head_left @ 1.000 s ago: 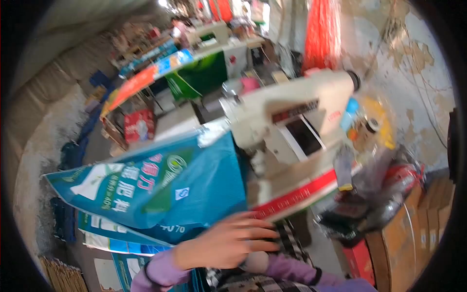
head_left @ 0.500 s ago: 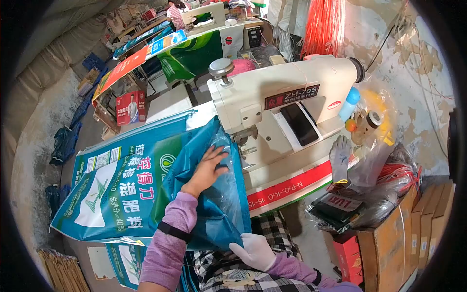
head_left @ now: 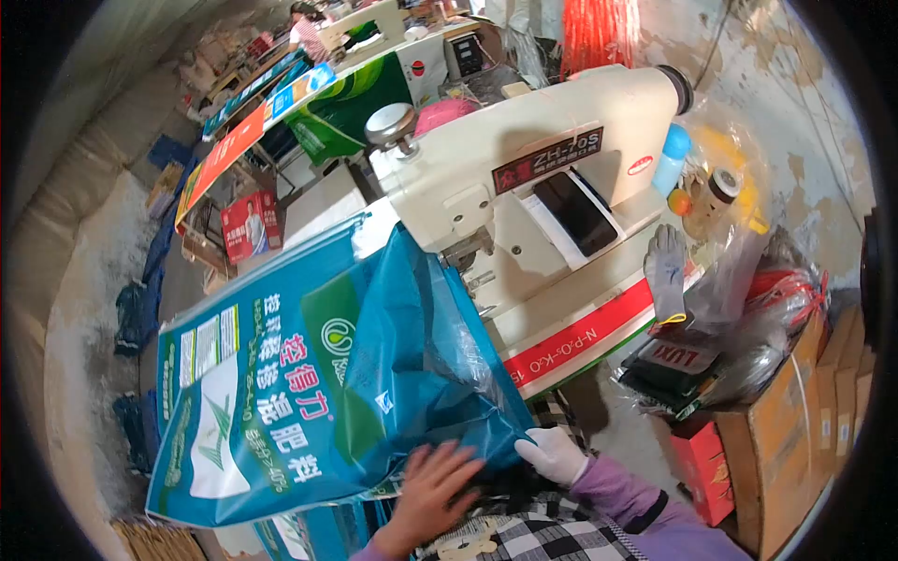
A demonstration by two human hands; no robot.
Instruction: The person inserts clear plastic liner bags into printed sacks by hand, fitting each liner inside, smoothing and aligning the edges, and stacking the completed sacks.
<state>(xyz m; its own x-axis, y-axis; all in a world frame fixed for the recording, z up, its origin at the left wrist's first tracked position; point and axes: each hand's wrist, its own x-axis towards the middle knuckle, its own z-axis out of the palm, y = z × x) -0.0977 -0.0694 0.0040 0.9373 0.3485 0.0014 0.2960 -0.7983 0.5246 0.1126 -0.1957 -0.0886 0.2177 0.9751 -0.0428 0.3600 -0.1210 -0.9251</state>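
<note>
A large blue printed fertilizer bag (head_left: 271,374) lies slanted across the worktop, its right part puffed and creased. The bag's upper right edge runs beside the needle area of a cream sewing machine (head_left: 524,178). My right hand (head_left: 554,455), in a white glove, pinches the bag's near right corner. My bare left hand (head_left: 438,491) is over the bag's near edge with its fingers spread; whether it touches the bag is unclear. Below the edge, more blue bags (head_left: 323,533) partly show near my checked apron (head_left: 561,533).
A phone (head_left: 572,215) rests on the machine bed. Beyond it are a blue bottle (head_left: 671,159) and a grey glove (head_left: 665,271). Cardboard boxes (head_left: 781,458) and a red box (head_left: 702,467) stand at right. Another person (head_left: 307,30) is at the back near a second machine (head_left: 365,33).
My left hand has come off the bag's middle and moved down toward me to its near edge. The bag's near right corner has shifted right with my gloved hand. The view has tilted slightly.
</note>
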